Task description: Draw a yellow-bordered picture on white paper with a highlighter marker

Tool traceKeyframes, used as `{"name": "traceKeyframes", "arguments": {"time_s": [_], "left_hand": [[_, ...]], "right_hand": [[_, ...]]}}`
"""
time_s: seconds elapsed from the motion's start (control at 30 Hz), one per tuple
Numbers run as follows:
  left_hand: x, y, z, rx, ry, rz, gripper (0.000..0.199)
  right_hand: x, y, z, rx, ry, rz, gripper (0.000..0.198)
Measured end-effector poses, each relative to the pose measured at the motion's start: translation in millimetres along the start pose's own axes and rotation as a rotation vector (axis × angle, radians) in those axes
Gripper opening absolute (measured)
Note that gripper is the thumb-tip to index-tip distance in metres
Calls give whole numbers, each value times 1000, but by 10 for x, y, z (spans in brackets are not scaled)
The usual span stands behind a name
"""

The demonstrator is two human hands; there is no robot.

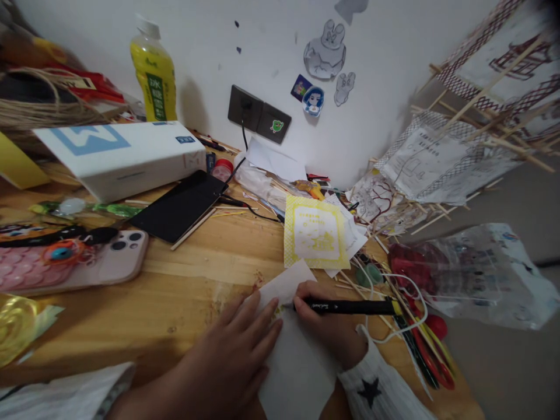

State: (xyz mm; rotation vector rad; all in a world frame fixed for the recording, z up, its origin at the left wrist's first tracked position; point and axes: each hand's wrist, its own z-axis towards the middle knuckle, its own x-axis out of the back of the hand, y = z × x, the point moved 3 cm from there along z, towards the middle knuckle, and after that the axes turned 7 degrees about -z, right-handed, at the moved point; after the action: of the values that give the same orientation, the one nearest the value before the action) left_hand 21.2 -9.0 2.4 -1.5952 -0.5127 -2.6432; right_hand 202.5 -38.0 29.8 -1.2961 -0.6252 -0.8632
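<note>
A sheet of white paper (pixel 301 361) lies on the wooden table in front of me. My left hand (pixel 245 332) rests flat on its left side, fingers stretched out and slightly apart. In my right hand (pixel 324 326) is a black marker pen (pixel 350 306) with a yellow-green end, gripped near its tip. The tip points at small yellow-green marks (pixel 276 312) on the paper, close to my left fingertips; whether it touches, I cannot tell. Just beyond the sheet lies a paper with a yellow patterned border and drawing (pixel 315 233).
At the left are a phone in a pink case (pixel 118 256), a black tablet-like device (pixel 179 204), a white box (pixel 131 157) and a yellow drink bottle (pixel 155 76). Sticks, a white cord (pixel 422 303), scissors (pixel 437 361) and a plastic bag (pixel 481 274) crowd the right, below stick-and-paper frames (pixel 429 157).
</note>
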Motion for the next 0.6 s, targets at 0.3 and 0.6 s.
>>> {"name": "traceKeyframes", "arguments": {"time_s": [0.3, 0.6], "left_hand": [[25, 9, 12, -9, 19, 19, 41], [25, 6, 1, 1, 32, 5, 41]], "right_hand": [[-32, 53, -4, 2, 8, 15, 20], [-13, 52, -11, 16, 3, 0, 21]]}}
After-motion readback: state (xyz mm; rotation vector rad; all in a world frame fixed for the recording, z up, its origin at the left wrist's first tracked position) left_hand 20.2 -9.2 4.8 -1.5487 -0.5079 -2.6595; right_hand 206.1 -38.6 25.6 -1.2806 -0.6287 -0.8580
